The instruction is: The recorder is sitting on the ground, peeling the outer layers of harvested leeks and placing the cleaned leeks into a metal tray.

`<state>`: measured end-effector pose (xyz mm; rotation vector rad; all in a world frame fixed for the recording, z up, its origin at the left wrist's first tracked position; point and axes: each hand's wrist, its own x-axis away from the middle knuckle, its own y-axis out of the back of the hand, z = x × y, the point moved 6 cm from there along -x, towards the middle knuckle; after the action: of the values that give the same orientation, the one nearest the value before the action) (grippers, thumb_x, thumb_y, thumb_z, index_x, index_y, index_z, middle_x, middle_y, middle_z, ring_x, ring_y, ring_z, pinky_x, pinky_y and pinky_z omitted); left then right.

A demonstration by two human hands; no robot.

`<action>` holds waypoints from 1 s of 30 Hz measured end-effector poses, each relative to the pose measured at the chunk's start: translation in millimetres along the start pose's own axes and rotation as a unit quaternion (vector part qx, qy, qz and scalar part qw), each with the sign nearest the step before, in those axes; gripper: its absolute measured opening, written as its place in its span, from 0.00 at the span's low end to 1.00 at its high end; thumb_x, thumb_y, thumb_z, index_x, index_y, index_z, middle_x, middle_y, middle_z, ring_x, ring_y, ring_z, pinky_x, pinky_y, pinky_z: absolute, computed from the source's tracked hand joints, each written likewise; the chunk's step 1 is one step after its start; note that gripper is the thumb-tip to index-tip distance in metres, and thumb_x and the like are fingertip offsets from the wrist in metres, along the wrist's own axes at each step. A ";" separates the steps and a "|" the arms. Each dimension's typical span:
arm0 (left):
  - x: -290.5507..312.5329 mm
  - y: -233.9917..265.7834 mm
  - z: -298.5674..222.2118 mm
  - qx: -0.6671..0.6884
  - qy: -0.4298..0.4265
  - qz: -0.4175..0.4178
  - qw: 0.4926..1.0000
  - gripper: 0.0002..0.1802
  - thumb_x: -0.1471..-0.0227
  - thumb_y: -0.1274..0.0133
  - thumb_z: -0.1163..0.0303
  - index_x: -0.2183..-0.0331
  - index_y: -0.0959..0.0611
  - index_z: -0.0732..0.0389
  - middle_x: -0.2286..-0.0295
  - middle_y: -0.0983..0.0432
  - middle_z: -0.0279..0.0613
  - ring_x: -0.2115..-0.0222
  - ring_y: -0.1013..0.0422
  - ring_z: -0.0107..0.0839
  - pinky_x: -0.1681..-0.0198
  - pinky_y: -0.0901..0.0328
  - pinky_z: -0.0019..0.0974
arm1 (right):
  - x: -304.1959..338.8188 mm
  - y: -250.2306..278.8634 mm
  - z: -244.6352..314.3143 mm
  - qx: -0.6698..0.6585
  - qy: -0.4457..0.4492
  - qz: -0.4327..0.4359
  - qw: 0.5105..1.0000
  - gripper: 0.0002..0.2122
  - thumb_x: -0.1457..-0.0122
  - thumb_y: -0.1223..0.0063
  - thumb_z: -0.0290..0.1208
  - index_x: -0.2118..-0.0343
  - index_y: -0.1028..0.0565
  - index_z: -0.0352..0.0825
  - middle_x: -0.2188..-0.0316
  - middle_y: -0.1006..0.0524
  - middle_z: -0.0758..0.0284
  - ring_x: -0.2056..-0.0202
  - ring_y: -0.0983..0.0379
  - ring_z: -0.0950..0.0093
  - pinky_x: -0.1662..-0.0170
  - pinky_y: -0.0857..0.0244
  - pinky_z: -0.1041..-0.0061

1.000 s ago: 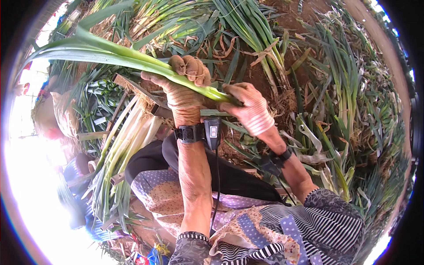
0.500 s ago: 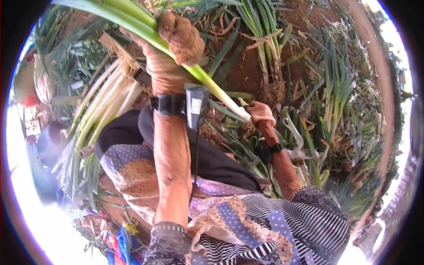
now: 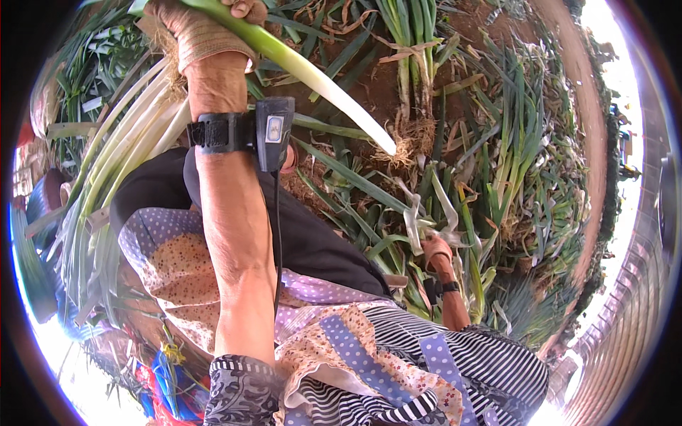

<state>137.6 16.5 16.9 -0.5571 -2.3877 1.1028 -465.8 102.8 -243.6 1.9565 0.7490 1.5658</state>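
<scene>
A leek (image 3: pixel 320 78) slants down across the upper middle, its white shaft ending in a tuft of roots. My left hand (image 3: pixel 195 30), in a pale fabric glove with bare fingertips showing, is closed around the green upper part. Lower right, well apart from the leek, my right hand (image 3: pixel 435 250) is also gloved and closed. A pale, limp leek leaf (image 3: pixel 413 224) runs into its fingers, partly blurred. Both wrists wear black straps with small devices; the left one carries a dark box (image 3: pixel 274 135) with a cable.
Trimmed leeks (image 3: pixel 117 153) lie in a pile on the left beside my knee. Untrimmed leeks (image 3: pixel 415 64) with dry roots stand ahead on brown soil. Stripped leaves (image 3: pixel 547 192) cover the ground to the right. Blue and red plastic (image 3: pixel 167 383) lies at lower left.
My right hand has left the leek's root end and moved down toward me with a pale leaf. My left hand has shifted up and left with the leek, whose shaft now looks whiter.
</scene>
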 end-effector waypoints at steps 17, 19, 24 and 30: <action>1.4 21.2 16.9 0.055 0.042 -0.037 0.997 0.17 0.45 0.52 0.54 0.70 0.30 0.59 0.80 0.31 0.41 0.84 0.36 0.31 0.81 0.38 0.29 | 106.9 235.4 297.4 -0.186 0.379 -0.312 0.851 0.22 0.54 0.39 0.45 0.57 0.28 0.40 0.69 0.23 0.59 0.68 0.26 0.61 0.66 0.31 0.66; 0.6 27.5 14.5 0.047 0.025 -0.037 0.998 0.16 0.44 0.52 0.55 0.70 0.30 0.59 0.81 0.31 0.41 0.84 0.37 0.31 0.82 0.40 0.30 | 91.5 210.1 294.2 -0.176 0.372 -0.318 0.854 0.19 0.51 0.42 0.45 0.59 0.27 0.40 0.73 0.23 0.59 0.70 0.25 0.61 0.67 0.31 0.65; -5.1 29.0 -7.0 0.034 -0.034 -0.039 0.998 0.18 0.43 0.56 0.52 0.70 0.30 0.58 0.82 0.34 0.37 0.86 0.40 0.28 0.84 0.45 0.30 | 0.0 65.9 162.0 -0.009 0.211 -0.143 0.967 0.12 0.44 0.55 0.42 0.66 0.24 0.40 0.71 0.23 0.58 0.67 0.25 0.59 0.65 0.32 0.63; -3.2 25.4 -26.6 0.039 -0.061 -0.001 0.997 0.25 0.43 0.60 0.46 0.75 0.33 0.60 0.84 0.37 0.37 0.88 0.44 0.27 0.86 0.49 0.28 | 18.9 62.0 16.7 -0.068 -0.011 -0.142 0.988 0.20 0.51 0.45 0.47 0.57 0.26 0.42 0.60 0.25 0.59 0.57 0.29 0.59 0.54 0.36 0.65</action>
<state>159.2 46.0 11.8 -0.4714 -2.4344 1.2571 -439.9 70.9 -190.7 1.6836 0.8466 1.3848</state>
